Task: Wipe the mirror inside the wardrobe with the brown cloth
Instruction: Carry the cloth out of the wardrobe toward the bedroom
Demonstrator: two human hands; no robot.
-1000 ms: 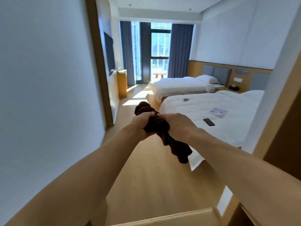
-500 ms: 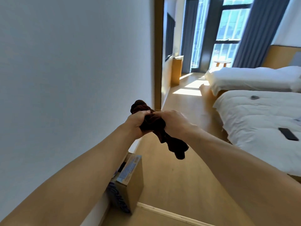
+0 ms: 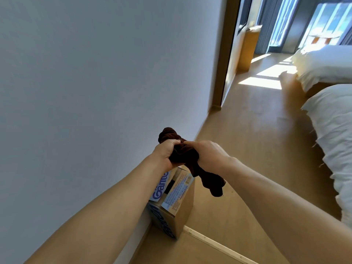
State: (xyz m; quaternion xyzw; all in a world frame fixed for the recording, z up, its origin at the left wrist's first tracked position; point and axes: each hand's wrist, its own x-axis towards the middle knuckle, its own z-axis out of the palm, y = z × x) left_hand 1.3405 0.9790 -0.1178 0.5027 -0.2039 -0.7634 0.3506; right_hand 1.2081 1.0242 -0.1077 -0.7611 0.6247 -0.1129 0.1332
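I had the brown cloth bunched at frame centre, left hand and right hand both fisted around it (no mirror or wardrobe showed); wiping remained undone.

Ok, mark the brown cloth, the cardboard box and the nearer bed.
brown cloth (image 3: 211,182), head view, hanging tail.
cardboard box (image 3: 183,208), head view, plain brown side.
nearer bed (image 3: 337,130), head view, white duvet.

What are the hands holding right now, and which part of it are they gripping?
Both hands, left hand and right hand, grip the brown cloth around its bunched middle; one end sticks up, the other dangles.
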